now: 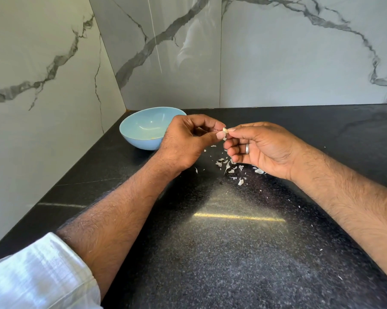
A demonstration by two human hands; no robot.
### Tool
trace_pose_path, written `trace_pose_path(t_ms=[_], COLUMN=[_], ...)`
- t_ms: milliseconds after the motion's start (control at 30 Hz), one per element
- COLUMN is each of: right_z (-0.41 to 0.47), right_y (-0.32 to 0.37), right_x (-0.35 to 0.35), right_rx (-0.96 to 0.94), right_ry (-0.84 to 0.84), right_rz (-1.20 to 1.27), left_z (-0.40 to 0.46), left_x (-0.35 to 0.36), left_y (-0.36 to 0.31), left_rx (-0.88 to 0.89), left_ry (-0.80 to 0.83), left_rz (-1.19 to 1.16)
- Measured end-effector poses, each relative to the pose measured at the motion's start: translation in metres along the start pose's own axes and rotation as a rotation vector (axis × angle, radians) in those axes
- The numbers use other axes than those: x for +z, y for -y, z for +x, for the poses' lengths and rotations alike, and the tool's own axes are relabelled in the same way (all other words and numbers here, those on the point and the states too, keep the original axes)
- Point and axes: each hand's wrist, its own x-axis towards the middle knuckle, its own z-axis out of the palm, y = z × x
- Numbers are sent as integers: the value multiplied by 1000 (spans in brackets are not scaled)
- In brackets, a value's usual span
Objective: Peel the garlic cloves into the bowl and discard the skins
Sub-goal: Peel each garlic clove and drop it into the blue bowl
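A small pale garlic clove (pixel 225 130) is held in the air between both hands, above the black counter. My left hand (pixel 188 141) pinches it between thumb and forefinger from the left. My right hand (pixel 259 148), with a ring on one finger, pinches it from the right with its fingertips. A light blue bowl (pixel 143 130) stands behind my left hand near the wall corner; I can make out only a tiny yellowish speck inside it. White garlic skin flakes (pixel 229 167) lie scattered on the counter under my hands.
The black speckled counter (pixel 221 241) stretches toward me, with a few stray skin bits at the right. Marble-patterned walls (pixel 43 74) close off the left side and the back. A white sleeve (pixel 38 275) covers my left upper forearm.
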Motion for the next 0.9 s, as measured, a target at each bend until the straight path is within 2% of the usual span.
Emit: trace_pose_path(t_ms=[167,300,433,600,800,900], right_z=[0,1,2,1,2,3], right_y=[0,-3,0,2,0,-2], right_x=[1,1,-2,-3,-4,-5], right_rx=[9,-37,-149,-197,-238,-273], right_ry=[15,-64,-159,-143,-151,-162], right_rz=[-17,-61,-175,-328,-394,-525], left_z=[0,0,0,-1,-1,-3], left_x=[0,0,0,-1,0,2], left_y=[-2,-2,-1,-2,-2,-2], left_rx=[22,42,-1,-17,58,74], left_ry=[5,26,3,-31,-67,-54], left_rz=[-37,-36,-33,-9,141,192])
